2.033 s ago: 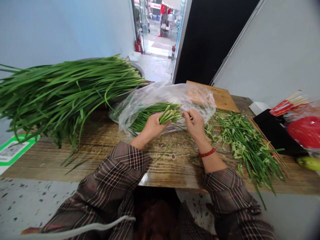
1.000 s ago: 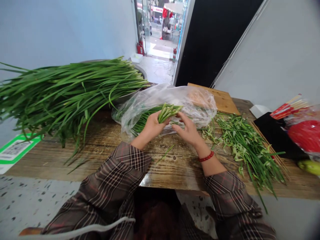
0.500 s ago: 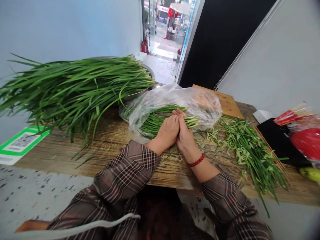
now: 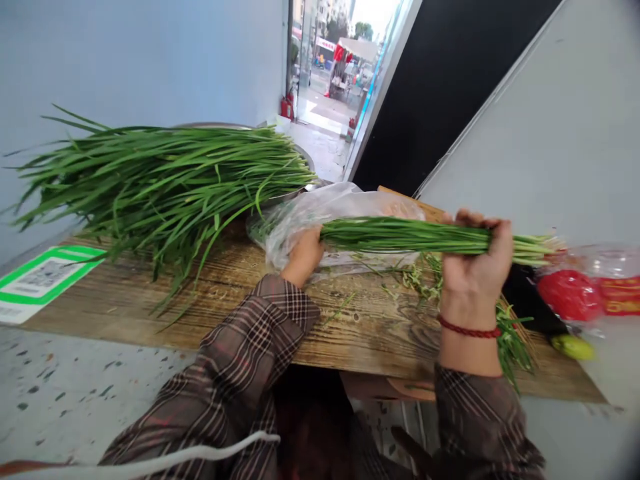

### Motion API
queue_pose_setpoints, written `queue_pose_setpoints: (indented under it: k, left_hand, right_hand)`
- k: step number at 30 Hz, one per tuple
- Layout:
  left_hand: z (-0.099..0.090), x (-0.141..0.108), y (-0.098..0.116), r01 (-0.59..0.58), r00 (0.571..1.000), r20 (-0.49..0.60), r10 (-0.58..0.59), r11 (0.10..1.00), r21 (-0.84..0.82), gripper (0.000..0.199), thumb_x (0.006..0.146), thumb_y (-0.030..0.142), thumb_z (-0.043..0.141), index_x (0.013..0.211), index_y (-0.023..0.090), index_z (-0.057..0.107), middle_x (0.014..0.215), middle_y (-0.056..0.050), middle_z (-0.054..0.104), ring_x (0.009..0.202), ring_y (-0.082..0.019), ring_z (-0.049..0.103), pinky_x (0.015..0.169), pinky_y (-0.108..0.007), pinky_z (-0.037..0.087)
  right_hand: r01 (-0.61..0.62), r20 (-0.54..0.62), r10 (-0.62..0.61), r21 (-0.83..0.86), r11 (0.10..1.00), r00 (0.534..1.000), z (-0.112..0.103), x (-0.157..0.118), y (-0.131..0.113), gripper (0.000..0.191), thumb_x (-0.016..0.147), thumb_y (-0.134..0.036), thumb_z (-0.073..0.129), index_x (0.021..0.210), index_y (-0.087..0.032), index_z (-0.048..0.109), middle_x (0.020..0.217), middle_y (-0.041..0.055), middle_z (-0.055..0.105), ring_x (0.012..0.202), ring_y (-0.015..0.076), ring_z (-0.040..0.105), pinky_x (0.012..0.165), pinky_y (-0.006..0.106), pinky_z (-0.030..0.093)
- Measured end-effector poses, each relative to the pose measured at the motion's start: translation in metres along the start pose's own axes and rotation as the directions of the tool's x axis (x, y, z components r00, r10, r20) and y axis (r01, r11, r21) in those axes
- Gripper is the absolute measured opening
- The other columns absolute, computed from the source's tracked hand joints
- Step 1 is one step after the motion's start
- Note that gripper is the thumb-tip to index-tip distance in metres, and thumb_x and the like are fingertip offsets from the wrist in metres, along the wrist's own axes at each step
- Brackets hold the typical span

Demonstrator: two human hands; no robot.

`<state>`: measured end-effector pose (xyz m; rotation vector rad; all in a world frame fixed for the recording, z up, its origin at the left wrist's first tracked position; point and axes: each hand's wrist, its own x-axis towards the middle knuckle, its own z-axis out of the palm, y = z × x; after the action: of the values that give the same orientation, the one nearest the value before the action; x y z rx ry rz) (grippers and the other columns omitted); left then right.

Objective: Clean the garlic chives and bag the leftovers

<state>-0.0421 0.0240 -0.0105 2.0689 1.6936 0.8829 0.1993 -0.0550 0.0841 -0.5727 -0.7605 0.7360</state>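
A bunch of garlic chives (image 4: 400, 235) stretches level across the middle, pale stem ends to the right. My right hand (image 4: 477, 257) is wrapped round it near the stems, palm turned up. At its leafy end my left hand (image 4: 304, 253) is closed around the leaves, its fingertips partly hidden by the bunch and the bag. Behind and under the bunch lies a clear plastic bag (image 4: 345, 197) on the wooden table (image 4: 370, 333). Loose chive trimmings (image 4: 423, 277) lie to the right, partly covered by my right hand and wrist.
A big heap of garlic chives (image 4: 180, 173) rests on a metal basin (image 4: 305, 157) at the left, leaves hanging over the table. A QR code card (image 4: 45, 273) lies at the left edge. Red packaging (image 4: 570, 293) and a black box (image 4: 520, 293) stand at the right; a cutting board (image 4: 415, 203) lies behind.
My hands have moved apart. The right hand has drawn the chive bunch up and to the right, out over the bag; my left hand has shifted slightly left to the leafy end.
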Motion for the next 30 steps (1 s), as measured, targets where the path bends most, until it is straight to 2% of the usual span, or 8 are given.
queue_pose_setpoints:
  k: [3, 8, 11, 13, 17, 19, 24, 30]
  left_hand:
    - [0.001, 0.008, -0.009, -0.012, 0.999, -0.041, 0.006, 0.991, -0.135, 0.043, 0.074, 0.015, 0.057, 0.116, 0.023, 0.062, 0.101, -0.010, 0.070, 0.103, -0.031, 0.062, 0.089, -0.043, 0.048]
    - [0.003, 0.013, 0.000, -0.121, 0.990, 0.051, 0.128, 0.984, -0.128, 0.083, 0.067, 0.019, 0.067, 0.145, 0.019, 0.038, 0.135, -0.016, 0.056, 0.125, -0.036, 0.051, 0.107, -0.052, 0.037]
    - [-0.004, 0.010, 0.012, -0.240, 0.951, 0.135, 0.279, 0.938, -0.250, 0.101, 0.060, 0.028, 0.078, 0.148, 0.013, 0.032, 0.149, -0.021, 0.040, 0.137, -0.037, 0.037, 0.115, -0.051, 0.027]
    - [-0.015, 0.004, 0.021, -0.248, 0.906, 0.216, 0.363, 0.871, -0.424, 0.105, 0.060, 0.035, 0.080, 0.150, 0.015, 0.029, 0.152, -0.019, 0.037, 0.139, -0.034, 0.036, 0.114, -0.047, 0.030]
    - [-0.047, -0.010, 0.039, -0.115, 0.813, 0.382, 0.439, 0.765, -0.634, 0.093, 0.067, 0.037, 0.078, 0.149, 0.027, 0.034, 0.153, -0.012, 0.039, 0.136, -0.030, 0.043, 0.106, -0.042, 0.044]
    - [-0.059, -0.014, 0.050, -0.087, 0.807, 0.383, 0.449, 0.733, -0.675, 0.083, 0.069, 0.035, 0.077, 0.144, 0.028, 0.042, 0.151, -0.011, 0.042, 0.133, -0.028, 0.047, 0.103, -0.040, 0.047]
    - [-0.064, -0.026, 0.088, -0.154, 0.919, 0.167, 0.356, 0.717, -0.679, 0.044, 0.080, 0.038, 0.064, 0.119, 0.016, 0.064, 0.117, -0.013, 0.068, 0.105, -0.023, 0.064, 0.095, -0.040, 0.050]
    - [-0.052, -0.055, 0.144, -0.420, 0.856, 0.034, 0.516, 0.731, -0.538, 0.013, 0.082, 0.023, 0.061, 0.083, 0.014, 0.071, 0.089, -0.007, 0.070, 0.088, -0.019, 0.063, 0.085, -0.035, 0.048]
  right_hand:
    - [0.028, 0.028, -0.026, -0.068, 0.997, 0.999, -0.014, 0.015, -0.039, 0.018, 0.086, -0.040, 0.062, 0.076, -0.026, 0.061, 0.083, -0.0048, 0.069, 0.096, 0.0151, 0.068, 0.098, 0.040, 0.052]
    - [0.052, 0.075, -0.043, -0.123, 0.991, 0.996, -0.031, 0.022, -0.078, 0.018, 0.086, -0.043, 0.063, 0.079, -0.026, 0.062, 0.084, -0.0053, 0.071, 0.096, 0.0148, 0.068, 0.097, 0.042, 0.051]
    - [0.059, 0.093, -0.045, -0.162, 0.985, 0.995, -0.040, 0.022, -0.099, 0.019, 0.086, -0.045, 0.063, 0.080, -0.027, 0.062, 0.086, -0.0054, 0.071, 0.096, 0.0153, 0.068, 0.098, 0.044, 0.051]
    - [0.070, 0.097, -0.052, -0.191, 0.979, 0.994, -0.045, 0.019, -0.112, 0.019, 0.085, -0.046, 0.063, 0.081, -0.027, 0.062, 0.086, -0.0053, 0.071, 0.097, 0.0161, 0.068, 0.098, 0.045, 0.051]
    - [0.082, 0.152, -0.052, -0.198, 0.977, 0.987, -0.051, 0.012, -0.124, 0.018, 0.081, -0.045, 0.068, 0.084, -0.028, 0.063, 0.086, -0.0048, 0.072, 0.095, 0.0174, 0.069, 0.097, 0.047, 0.052]
    - [0.061, 0.192, -0.024, -0.195, 0.979, 0.981, -0.051, 0.008, -0.122, 0.018, 0.080, -0.044, 0.070, 0.086, -0.028, 0.063, 0.086, -0.0046, 0.072, 0.094, 0.0177, 0.069, 0.097, 0.048, 0.052]
    - [0.006, 0.258, 0.045, -0.195, 0.981, 0.965, -0.043, -0.005, -0.112, 0.017, 0.078, -0.040, 0.070, 0.087, -0.028, 0.061, 0.085, -0.0036, 0.071, 0.094, 0.0193, 0.069, 0.098, 0.051, 0.052]
    - [-0.033, 0.324, 0.079, -0.145, 0.989, 0.943, -0.032, -0.019, -0.108, 0.018, 0.074, -0.035, 0.072, 0.085, -0.028, 0.061, 0.085, -0.0031, 0.071, 0.095, 0.0205, 0.068, 0.101, 0.053, 0.049]
